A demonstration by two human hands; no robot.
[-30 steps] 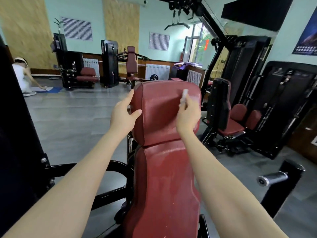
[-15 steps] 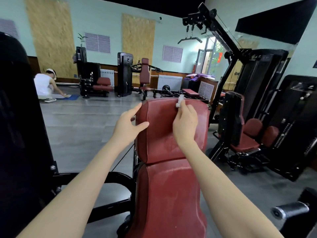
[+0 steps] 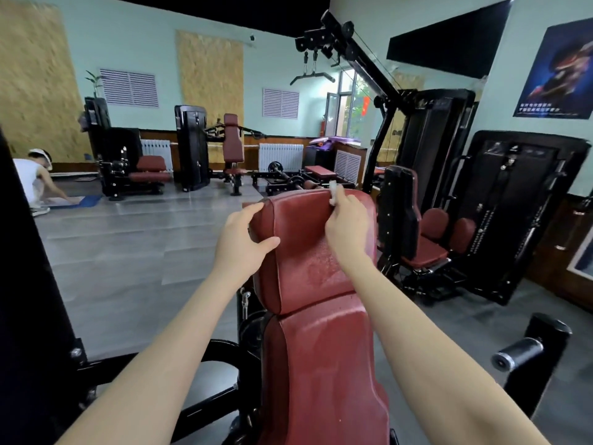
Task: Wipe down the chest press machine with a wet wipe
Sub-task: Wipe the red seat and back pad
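At top edge of red padded headrest (image 3: 305, 248): crumpled white wet wipe (image 3: 333, 191) pinched in right hand (image 3: 348, 231), left hand (image 3: 242, 244) gripping headrest side. Danger of wipe slipping off behind, being held thinly.

Dark red back pad (image 3: 308, 252) on a black frame (image 3: 221, 358), and the wet wipe (image 3: 333, 191) shows white. Pale mint walls (image 3: 154, 49), grey floor (image 3: 134, 245).
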